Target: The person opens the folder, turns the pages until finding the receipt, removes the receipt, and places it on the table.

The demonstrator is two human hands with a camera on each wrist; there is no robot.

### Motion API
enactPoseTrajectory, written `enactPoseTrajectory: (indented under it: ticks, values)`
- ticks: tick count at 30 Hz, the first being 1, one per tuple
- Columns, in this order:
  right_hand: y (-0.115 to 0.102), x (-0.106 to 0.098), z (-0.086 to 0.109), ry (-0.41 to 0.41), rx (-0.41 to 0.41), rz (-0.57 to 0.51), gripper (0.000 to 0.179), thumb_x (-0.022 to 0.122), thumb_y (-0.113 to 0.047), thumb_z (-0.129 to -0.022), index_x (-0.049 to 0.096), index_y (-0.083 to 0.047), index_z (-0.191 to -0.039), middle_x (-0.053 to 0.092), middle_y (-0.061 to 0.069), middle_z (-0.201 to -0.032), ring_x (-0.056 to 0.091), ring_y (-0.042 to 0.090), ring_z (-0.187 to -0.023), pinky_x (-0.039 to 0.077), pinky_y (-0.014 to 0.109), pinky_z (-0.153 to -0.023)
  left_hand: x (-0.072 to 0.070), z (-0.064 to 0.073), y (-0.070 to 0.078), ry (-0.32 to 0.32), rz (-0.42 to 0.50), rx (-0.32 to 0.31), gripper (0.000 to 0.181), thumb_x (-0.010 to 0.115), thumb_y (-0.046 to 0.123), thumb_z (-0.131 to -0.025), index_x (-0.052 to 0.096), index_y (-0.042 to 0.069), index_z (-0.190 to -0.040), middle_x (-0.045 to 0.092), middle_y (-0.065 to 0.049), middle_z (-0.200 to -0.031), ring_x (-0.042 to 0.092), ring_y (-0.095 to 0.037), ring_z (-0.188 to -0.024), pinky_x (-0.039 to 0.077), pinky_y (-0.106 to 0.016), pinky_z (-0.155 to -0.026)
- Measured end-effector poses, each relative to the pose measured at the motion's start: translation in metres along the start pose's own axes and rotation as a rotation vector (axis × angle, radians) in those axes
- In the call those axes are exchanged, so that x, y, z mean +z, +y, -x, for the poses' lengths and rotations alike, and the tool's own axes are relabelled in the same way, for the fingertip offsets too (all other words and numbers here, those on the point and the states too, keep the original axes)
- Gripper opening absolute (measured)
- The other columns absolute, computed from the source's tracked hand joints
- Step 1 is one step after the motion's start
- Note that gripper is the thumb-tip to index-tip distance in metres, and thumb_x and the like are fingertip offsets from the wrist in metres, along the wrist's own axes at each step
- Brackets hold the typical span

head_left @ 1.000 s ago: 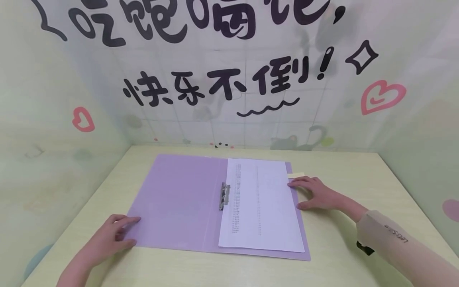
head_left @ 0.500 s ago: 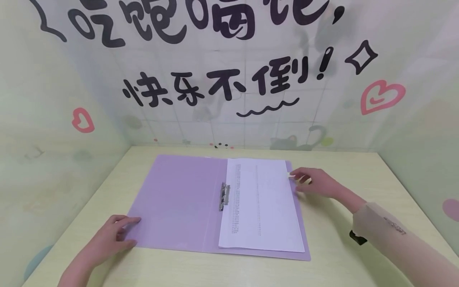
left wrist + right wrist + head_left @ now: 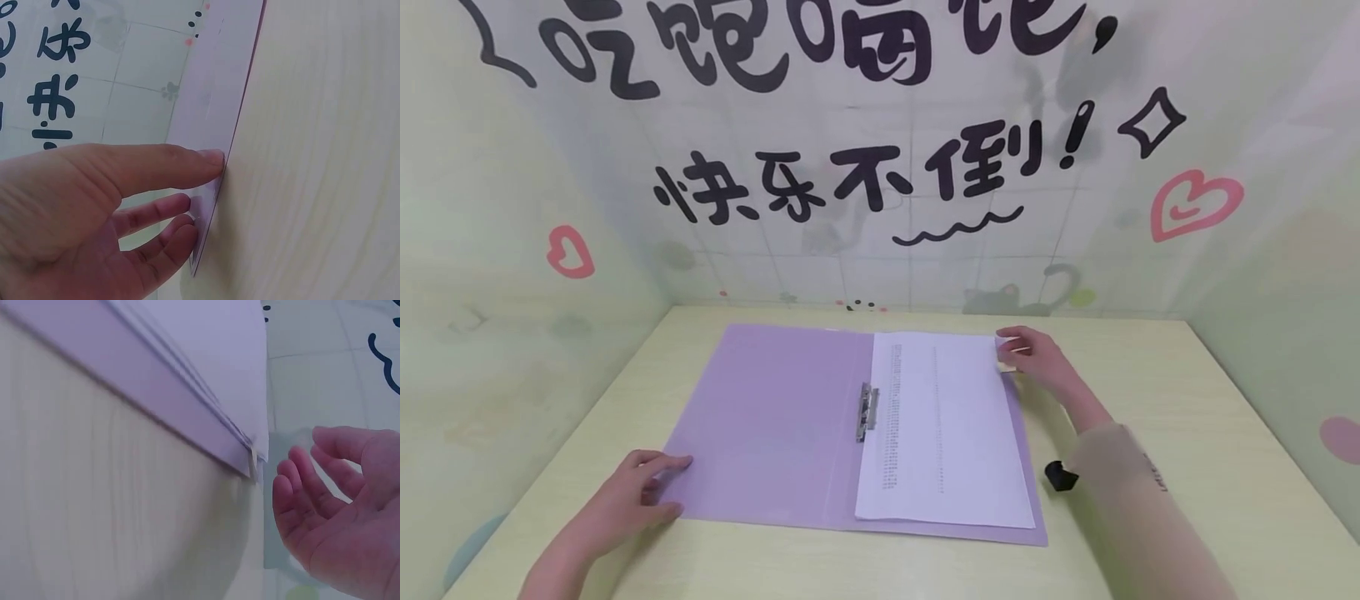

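A purple folder [image 3: 767, 417] lies spread flat on the table. Printed sheets [image 3: 973, 433] rest on its right side beside a metal clip [image 3: 866, 412]. My left hand [image 3: 625, 500] touches the folder's near left corner, fingers relaxed, thumb at the front edge; the left wrist view also shows this thumb [image 3: 187, 165]. At the sheets' far right corner is my right hand [image 3: 1037, 362], with bent fingers. In the right wrist view this hand [image 3: 350, 512] appears loosely curved and apart from the sheets. A pale yellow tab [image 3: 1007, 367] sticks out just below its fingers.
The wooden table [image 3: 1150, 400] runs back to a printed wall [image 3: 760, 275] with large black characters. Side walls stand left and right. A small black object [image 3: 1061, 476] shows beside my right sleeve [image 3: 1120, 467].
My right hand has moved from the folder's right edge up past the yellow tab to the sheets' far right corner. My left hand has stayed in place.
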State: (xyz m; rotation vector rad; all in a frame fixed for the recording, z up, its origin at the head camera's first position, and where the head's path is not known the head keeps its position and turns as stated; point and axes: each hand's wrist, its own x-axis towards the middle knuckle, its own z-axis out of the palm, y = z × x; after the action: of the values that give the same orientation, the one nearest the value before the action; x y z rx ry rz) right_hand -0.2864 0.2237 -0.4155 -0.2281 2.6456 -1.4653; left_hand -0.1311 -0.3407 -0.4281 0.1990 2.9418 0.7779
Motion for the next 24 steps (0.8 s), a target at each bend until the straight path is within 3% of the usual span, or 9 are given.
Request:
enactPoseTrajectory:
  ticks: [3, 7, 13, 20, 24]
  values:
    - [0.001, 0.007, -0.001, 0.029, 0.089, -0.019, 0.049, 0.057, -0.01, -0.097, 0.045, 0.0, -0.143, 0.056, 0.028, -0.132, 0.057, 0.035, -0.118, 0.055, 0.028, -0.083, 0.001, 0.0, 0.0, -0.001, -0.001, -0.003, 0.058, 0.081, 0.012, -0.077, 0.06, 0.0, -0.13, 0.047, -0.029, -0.126, 0.061, -0.033, -0.101, 0.056, -0.037, -0.081]
    - [0.005, 0.012, 0.0, 0.011, 0.141, 0.006, 0.055, 0.061, -0.011, -0.094, 0.043, -0.001, -0.145, 0.054, 0.025, -0.131, 0.054, 0.031, -0.115, 0.049, 0.024, -0.08, 0.002, 0.0, -0.001, 0.004, -0.004, 0.002, 0.059, 0.082, 0.013, -0.077, 0.061, 0.001, -0.13, 0.048, -0.028, -0.126, 0.061, -0.031, -0.101, 0.052, -0.024, -0.077]
    - [0.01, 0.014, -0.001, -0.024, 0.114, 0.065, 0.06, 0.066, -0.011, -0.092, 0.041, 0.003, -0.145, 0.053, 0.025, -0.131, 0.051, 0.034, -0.117, 0.045, 0.037, -0.097, 0.003, -0.001, -0.003, 0.001, -0.007, 0.005, 0.059, 0.082, 0.012, -0.076, 0.061, 0.002, -0.13, 0.049, -0.026, -0.126, 0.061, -0.03, -0.1, 0.051, -0.024, -0.076]
    - [0.017, 0.015, -0.002, -0.043, 0.045, 0.102, 0.06, 0.07, -0.012, -0.09, 0.045, 0.006, -0.142, 0.054, 0.024, -0.127, 0.051, 0.033, -0.114, 0.043, 0.038, -0.099, 0.0, 0.001, -0.005, 0.005, -0.023, 0.021, 0.059, 0.082, 0.013, -0.076, 0.061, 0.002, -0.13, 0.049, -0.026, -0.126, 0.062, -0.031, -0.1, 0.052, -0.024, -0.075]
    - [0.017, 0.015, -0.003, -0.043, 0.07, 0.116, 0.063, 0.07, -0.012, -0.089, 0.043, 0.005, -0.143, 0.054, 0.023, -0.126, 0.049, 0.032, -0.113, 0.043, 0.038, -0.097, 0.001, 0.0, -0.007, 0.0, -0.013, 0.018, 0.059, 0.082, 0.013, -0.076, 0.061, 0.003, -0.13, 0.049, -0.025, -0.126, 0.06, -0.028, -0.099, 0.05, -0.022, -0.074]
